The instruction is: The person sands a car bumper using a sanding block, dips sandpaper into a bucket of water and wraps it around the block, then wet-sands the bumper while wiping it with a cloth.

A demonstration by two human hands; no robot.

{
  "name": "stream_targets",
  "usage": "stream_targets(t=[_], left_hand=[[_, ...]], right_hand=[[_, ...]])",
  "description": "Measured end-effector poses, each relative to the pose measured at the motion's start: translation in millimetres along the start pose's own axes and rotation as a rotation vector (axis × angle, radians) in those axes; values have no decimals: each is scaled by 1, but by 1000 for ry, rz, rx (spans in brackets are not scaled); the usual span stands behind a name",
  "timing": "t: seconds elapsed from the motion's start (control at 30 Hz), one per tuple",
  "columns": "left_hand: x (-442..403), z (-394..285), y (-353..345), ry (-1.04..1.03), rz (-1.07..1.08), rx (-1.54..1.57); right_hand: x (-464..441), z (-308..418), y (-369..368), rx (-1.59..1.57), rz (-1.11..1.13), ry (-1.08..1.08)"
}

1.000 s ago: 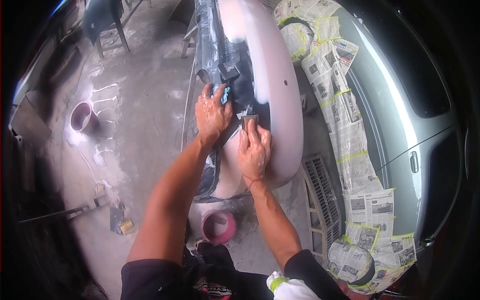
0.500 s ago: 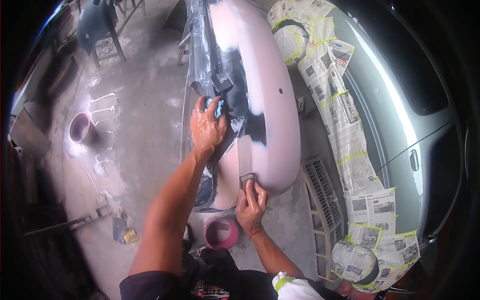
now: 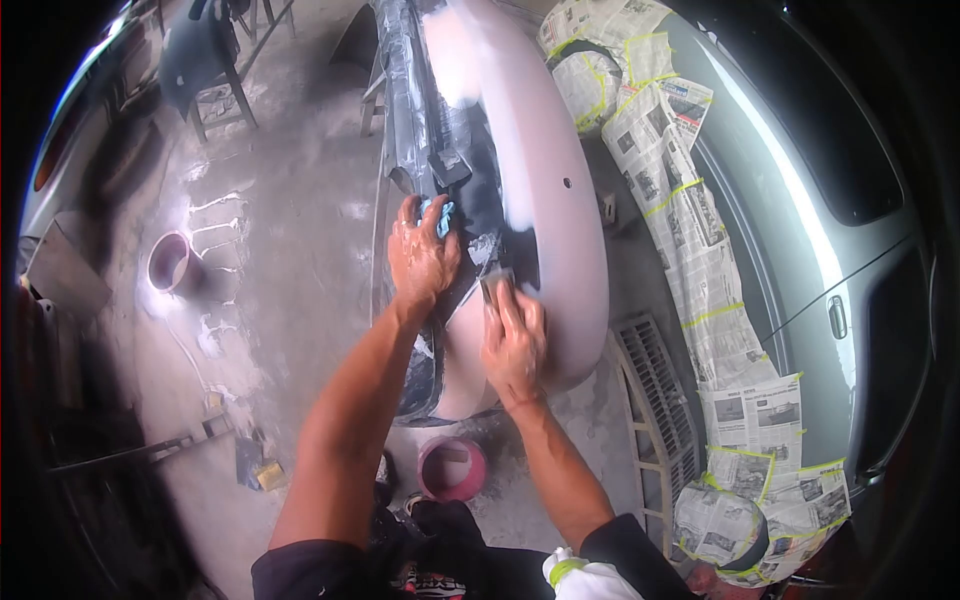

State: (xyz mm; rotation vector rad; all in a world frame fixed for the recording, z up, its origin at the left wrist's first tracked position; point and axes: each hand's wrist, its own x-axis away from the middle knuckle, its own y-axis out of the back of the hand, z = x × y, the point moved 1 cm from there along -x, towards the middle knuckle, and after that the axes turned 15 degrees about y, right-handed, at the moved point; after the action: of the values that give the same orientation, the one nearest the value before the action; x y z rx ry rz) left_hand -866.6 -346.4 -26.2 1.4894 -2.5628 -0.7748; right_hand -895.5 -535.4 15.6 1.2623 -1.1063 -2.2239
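Note:
A bumper-like panel, pale pink with black patches, runs away from me down the middle. My left hand is wet and rests on its dark inner edge, fingers curled round a crumpled blue cloth. Pressed against the panel's pinkish face, my right hand grips a small grey-brown pad by its near end. The pad lies beside a black patch, just below a whitish smear. My fingers hide part of both held things.
Below the panel a pink bucket stands on the floor; another bucket is at left. A slatted grille lies at right, beside a silver car edged with taped newspaper. Dark stands are at upper left.
My right hand slid toward me along the panel, then moved back away with the pad. My left hand has stayed on the inner edge with the blue cloth.

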Motion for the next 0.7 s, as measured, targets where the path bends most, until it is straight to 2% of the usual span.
stream_targets(t=[0.07,0.13,0.23,0.3,0.37,0.47,0.53,0.6,0.67,0.7], left_hand=[[-3,1,-3,-9,-37,4],[1,-3,-2,50,4,14],[0,1,-2,7,18,44],[-1,3,-2,18,33,11],[-1,7,-9,-29,-43,8],[1,2,-4,13,8,4],[-2,2,-4,-15,6,4],[-3,-1,-3,2,10,-1],[1,-1,-2,27,15,-13],[2,-1,-3,-23,-49,-48]], right_hand=[[53,-8,1,22,-44,69],[29,-4,4,34,-34,65],[-10,-8,-1,-27,-17,58],[9,-7,1,-9,12,30],[54,-10,0,34,-25,98],[-10,-6,-5,-56,29,6],[-28,-9,-4,-56,-6,83],[-14,-12,-2,-36,-46,119],[34,-3,8,99,62,164],[60,-4,5,18,31,106]])
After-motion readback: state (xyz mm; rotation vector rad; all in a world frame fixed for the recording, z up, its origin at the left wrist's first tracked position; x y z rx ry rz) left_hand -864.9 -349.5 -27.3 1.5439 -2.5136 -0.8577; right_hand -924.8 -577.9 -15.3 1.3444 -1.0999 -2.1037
